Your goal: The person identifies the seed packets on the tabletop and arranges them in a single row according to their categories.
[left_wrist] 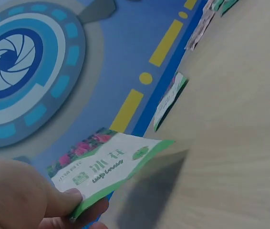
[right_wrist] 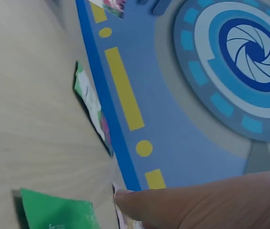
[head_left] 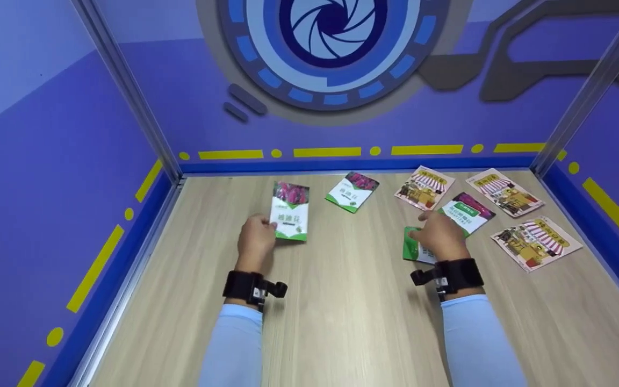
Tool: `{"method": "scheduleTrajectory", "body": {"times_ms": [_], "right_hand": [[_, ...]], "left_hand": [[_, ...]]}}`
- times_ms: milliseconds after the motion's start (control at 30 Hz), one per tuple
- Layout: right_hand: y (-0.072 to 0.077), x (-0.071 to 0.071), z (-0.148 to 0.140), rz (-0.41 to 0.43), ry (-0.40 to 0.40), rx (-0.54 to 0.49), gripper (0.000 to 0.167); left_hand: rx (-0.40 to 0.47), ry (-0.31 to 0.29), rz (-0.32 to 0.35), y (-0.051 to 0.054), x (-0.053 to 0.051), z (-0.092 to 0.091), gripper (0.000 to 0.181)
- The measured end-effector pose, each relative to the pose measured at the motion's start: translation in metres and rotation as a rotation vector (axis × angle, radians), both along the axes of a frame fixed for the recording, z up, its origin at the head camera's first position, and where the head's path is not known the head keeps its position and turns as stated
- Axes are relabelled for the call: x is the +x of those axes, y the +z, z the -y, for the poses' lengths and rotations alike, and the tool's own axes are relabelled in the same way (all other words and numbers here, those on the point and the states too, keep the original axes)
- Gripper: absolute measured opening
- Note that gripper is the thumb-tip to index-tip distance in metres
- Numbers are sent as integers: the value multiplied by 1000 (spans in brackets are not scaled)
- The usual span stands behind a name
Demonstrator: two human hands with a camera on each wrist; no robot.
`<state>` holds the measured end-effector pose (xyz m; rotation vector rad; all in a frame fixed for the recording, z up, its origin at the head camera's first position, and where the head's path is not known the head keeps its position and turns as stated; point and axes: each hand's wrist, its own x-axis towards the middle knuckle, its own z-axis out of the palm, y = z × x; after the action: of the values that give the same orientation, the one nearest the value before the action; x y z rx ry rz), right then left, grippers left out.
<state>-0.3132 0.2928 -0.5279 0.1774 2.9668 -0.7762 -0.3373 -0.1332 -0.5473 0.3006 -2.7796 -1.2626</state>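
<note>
My left hand (head_left: 256, 240) pinches a white and green flower seed packet (head_left: 290, 212) by its left edge. In the left wrist view the thumb lies on top of the packet (left_wrist: 104, 164), which is held above the table. My right hand (head_left: 441, 235) is over a green-ended packet (head_left: 410, 246), its thumb and forefinger apart. The hand covers part of that packet. Another green and white packet (head_left: 469, 211) with reddish flowers lies just beyond the right hand. In the right wrist view one finger (right_wrist: 197, 202) stretches out past the green packet (right_wrist: 56, 212).
A flower packet (head_left: 352, 192) lies near the back of the wooden table (head_left: 342, 301). Pink packets with striped awnings lie at the right: one at the back (head_left: 425, 187), one farther right (head_left: 505, 192), one nearer (head_left: 537, 243). Blue panels (head_left: 170, 107) wall the table.
</note>
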Motion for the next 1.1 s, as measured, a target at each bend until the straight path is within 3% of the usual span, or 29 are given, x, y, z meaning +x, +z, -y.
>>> {"method": "scheduleTrajectory", "body": {"times_ms": [233,433,667,800,933,1033,1100], "right_hand": [[-14,-1,-3,-1,55,61,64],[-18,-2,-2,-5,60,101,59],[-19,-1,-4,-48,82,121,55],[-18,0,-3,-25,84,110,57],[-17,0,-3,-11,83,114,57],[-17,-1,-4,-8,81,114,55],[-18,-2,-5,-3,78,109,55]], "left_hand": [[-126,77,77,-14,-4,35,22],[-149,136,127,-22,-4,51,26],[-238,138,103,-28,-11,60,33],[-288,146,89,-28,-12,61,39],[-331,101,-36,-25,-13,52,38],[-372,2,-130,-22,-13,41,38],[-408,-75,-144,-21,-12,33,39]]}}
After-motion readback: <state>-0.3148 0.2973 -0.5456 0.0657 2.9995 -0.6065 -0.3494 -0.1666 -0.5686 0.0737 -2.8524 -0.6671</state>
